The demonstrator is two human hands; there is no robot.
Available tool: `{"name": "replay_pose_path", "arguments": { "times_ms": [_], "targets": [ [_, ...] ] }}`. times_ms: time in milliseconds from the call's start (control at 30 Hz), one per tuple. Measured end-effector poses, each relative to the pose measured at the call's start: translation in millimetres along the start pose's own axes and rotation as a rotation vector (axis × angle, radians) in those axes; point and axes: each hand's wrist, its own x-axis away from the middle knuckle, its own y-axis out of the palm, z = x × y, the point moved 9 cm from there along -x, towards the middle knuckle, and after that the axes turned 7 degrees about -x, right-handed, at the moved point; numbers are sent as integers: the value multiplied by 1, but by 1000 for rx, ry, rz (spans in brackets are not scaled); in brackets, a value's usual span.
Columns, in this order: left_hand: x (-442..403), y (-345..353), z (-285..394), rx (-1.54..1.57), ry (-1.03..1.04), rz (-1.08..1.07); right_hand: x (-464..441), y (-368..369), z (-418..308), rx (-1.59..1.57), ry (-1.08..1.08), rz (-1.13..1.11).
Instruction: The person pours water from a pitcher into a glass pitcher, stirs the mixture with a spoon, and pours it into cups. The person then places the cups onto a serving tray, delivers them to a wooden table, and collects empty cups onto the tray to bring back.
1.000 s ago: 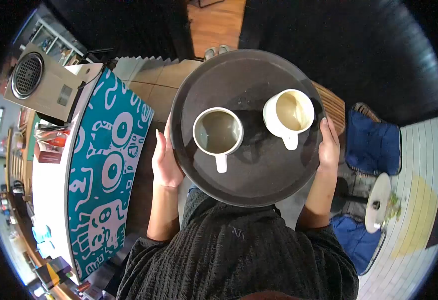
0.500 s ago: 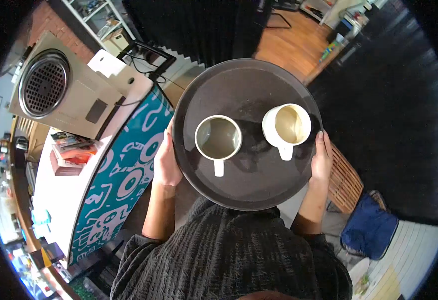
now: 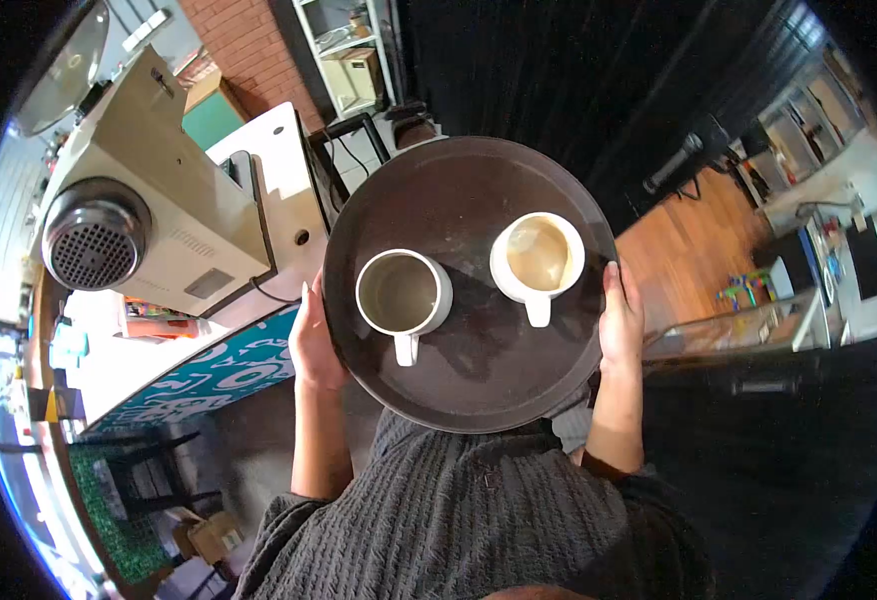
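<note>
A round dark tray (image 3: 459,385) is held level in front of my body. My left hand (image 3: 316,340) grips its left rim, and my right hand (image 3: 621,318) grips the right rim, thumb at the edge. On the tray stand two white mugs. The left mug (image 3: 404,292) looks greyish inside, its contents hard to make out. The right mug (image 3: 538,262) has milky tan foam or residue inside. Both handles point toward my body. The fingers under the tray are hidden.
At the left, a beige machine (image 3: 174,190) stands on a white counter (image 3: 284,180) with a teal patterned front. Black curtain (image 3: 539,80) hangs ahead. Wooden floor (image 3: 694,250) and shelves (image 3: 819,130) show at the right. A dark chair (image 3: 149,480) is lower left.
The view has turned rightward across the room; the blue chairs have left view and the machine looks closer. Both hands keep hold of the tray, and the mugs stay standing on it.
</note>
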Motion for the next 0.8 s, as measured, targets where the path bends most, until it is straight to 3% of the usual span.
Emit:
{"name": "replay_pose_path", "arguments": {
  "times_ms": [100,133,233,267,367,500,667,800],
  "targets": [
    [-36,-2,-4,72,28,79,-63,26,5,-42,80,-34],
    [-41,13,11,-138,100,164,-85,35,7,-26,62,-119],
    [-74,13,11,-123,124,229,-137,57,25,-5,115,-140],
    [-91,13,7,-14,166,127,-153,69,27,3,86,-158],
    [-135,6,7,-77,182,165,-196,105,30,90,122,-204],
    [-204,-12,5,97,194,172,-259,144,60,43,135,-169],
    [-275,-9,27,201,258,14,-332,195,76,137,87,-225],
    [-300,-27,47,83,294,254,-369,240,91,146,165,-288]
  ]
}}
